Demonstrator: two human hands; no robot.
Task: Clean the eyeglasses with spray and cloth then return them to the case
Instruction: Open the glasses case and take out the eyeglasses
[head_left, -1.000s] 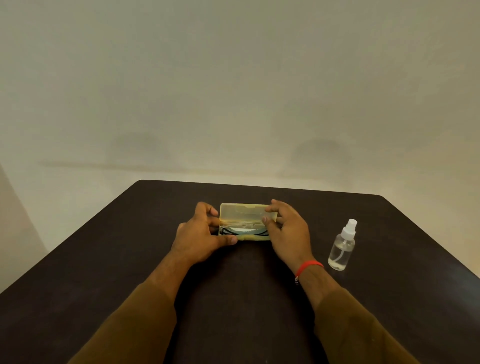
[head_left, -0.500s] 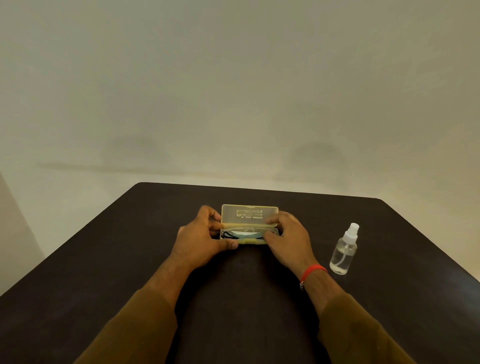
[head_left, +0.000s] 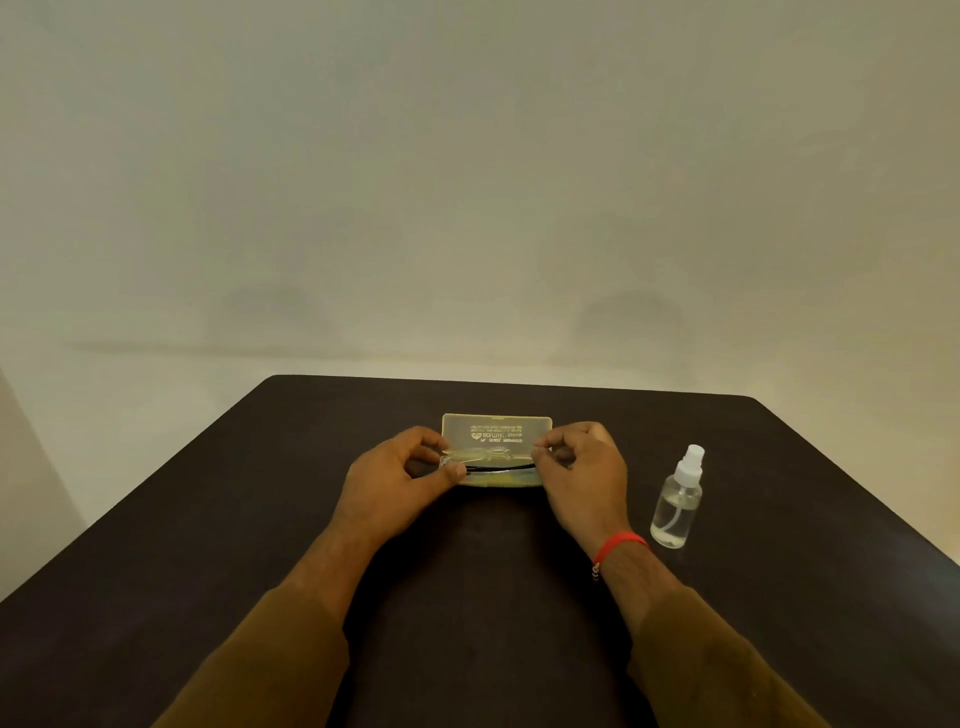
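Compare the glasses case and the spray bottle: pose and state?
The glasses case lies flat with its lid up; the spray bottle stands upright, capped. The left hand and right hand are at the case's ends; nothing touches the bottle. Case is yellowish, bottle clear. Both sit on the dark table.

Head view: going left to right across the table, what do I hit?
left hand → open case with the eyeglasses pinched at both ends → right hand → spray bottle, standing apart on the table.
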